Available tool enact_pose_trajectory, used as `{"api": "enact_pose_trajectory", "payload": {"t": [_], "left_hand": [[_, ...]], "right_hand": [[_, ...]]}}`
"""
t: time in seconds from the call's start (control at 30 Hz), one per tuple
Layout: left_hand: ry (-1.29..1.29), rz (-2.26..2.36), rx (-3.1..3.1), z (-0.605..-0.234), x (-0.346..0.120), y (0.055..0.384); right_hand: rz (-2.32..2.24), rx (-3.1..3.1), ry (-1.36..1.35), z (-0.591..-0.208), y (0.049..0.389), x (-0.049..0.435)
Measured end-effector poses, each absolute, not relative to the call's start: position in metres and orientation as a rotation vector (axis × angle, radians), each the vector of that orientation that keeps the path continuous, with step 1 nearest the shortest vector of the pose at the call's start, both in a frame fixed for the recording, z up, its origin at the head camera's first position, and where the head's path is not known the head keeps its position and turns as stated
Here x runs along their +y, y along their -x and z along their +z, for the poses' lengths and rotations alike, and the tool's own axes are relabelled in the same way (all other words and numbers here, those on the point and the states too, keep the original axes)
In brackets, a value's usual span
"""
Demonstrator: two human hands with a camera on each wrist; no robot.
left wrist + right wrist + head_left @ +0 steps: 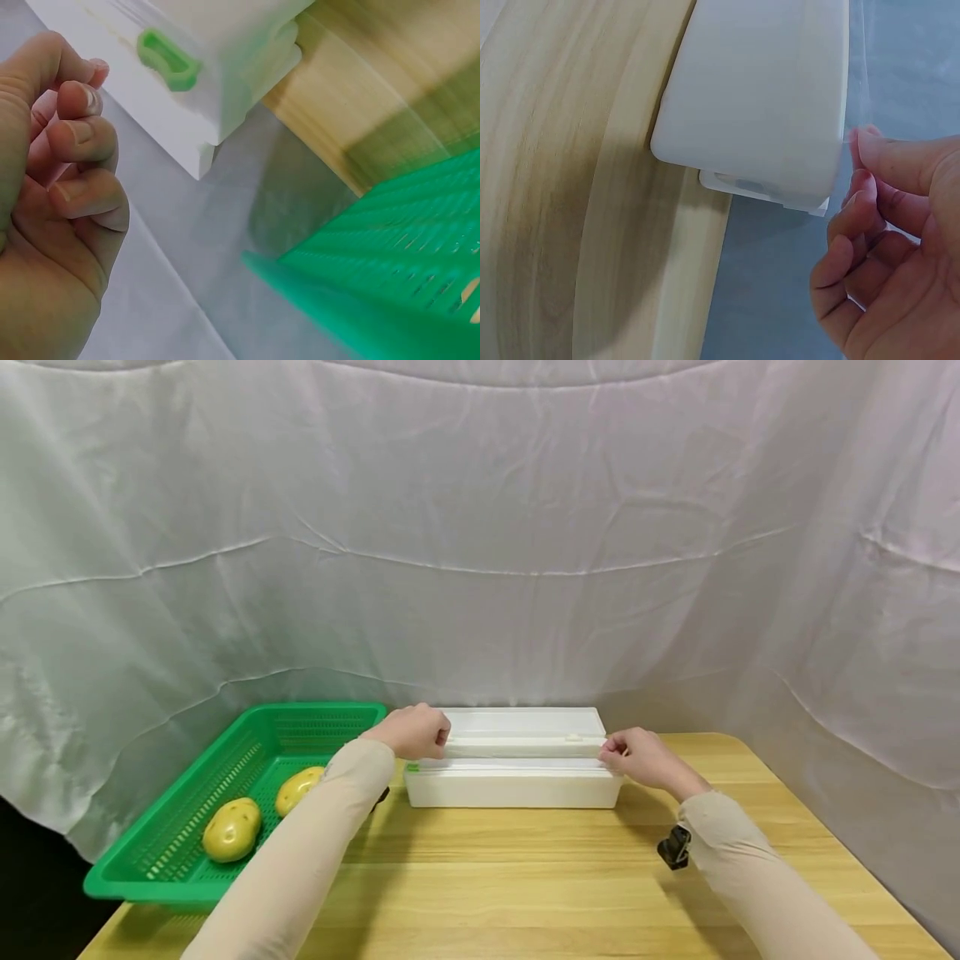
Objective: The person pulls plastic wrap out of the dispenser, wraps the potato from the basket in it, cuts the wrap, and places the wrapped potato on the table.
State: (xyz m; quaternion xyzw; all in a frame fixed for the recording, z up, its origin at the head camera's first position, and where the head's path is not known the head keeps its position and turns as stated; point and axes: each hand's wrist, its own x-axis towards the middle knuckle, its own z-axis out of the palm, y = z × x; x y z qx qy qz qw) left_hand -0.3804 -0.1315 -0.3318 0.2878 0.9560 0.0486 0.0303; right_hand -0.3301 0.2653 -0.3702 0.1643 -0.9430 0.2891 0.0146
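- Box (513, 789): white, long and straight-edged, smooth like plastic, sitting at the far side of the table between my hands; its lid (525, 722) is tilted back behind it.
- Slider (169, 60): light green, small, hollowed in the middle, at the left end of the box.
- Clear film (865, 67): thin, see-through, faintly glossy; it runs up from my right fingertips along the box's edge.
- My right hand (645, 758): thumb and index finger pinching the film's edge at the right end of the box, other fingers curled in.
- My left hand (412, 732): fingers bent, thumb tip close to the index tip, near the left end of the box; whether film lies between them I cannot tell.
- Basket (153, 891): green plastic, slotted walls, broad rim, on my left.
- Potatoes (232, 829): yellow, rounded, shiny with small dark marks, inside the basket; my left sleeve (315, 852) partly covers the farther one.
- Table (487, 872): pale wood, streaked grain.
- Cloth (480, 527): grey-white, creased, slightly sheen-y, hanging behind.
- Count: one box, one slider, one basket, two potatoes, two beige sleeves, two bare hands.
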Motion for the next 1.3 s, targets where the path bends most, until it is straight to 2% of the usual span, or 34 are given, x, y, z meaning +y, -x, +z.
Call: {"api": "enact_pose_trajectory", "payload": {"t": [0.33,0.8,1.3], "left_hand": [[-0.896,0.182,2.927,-0.329,-0.138,0.381],[-0.674,0.138,2.862,-0.330,-0.140,0.375],[-0.719,0.042,2.952,-0.333,-0.136,0.377]], "right_hand": [[0.879,-2.923,-0.528,-0.370,0.332,0.266],[0.890,-2.928,-0.525,-0.372,0.331,0.267],[0.882,-2.934,-0.506,-0.373,0.333,0.267]]}}
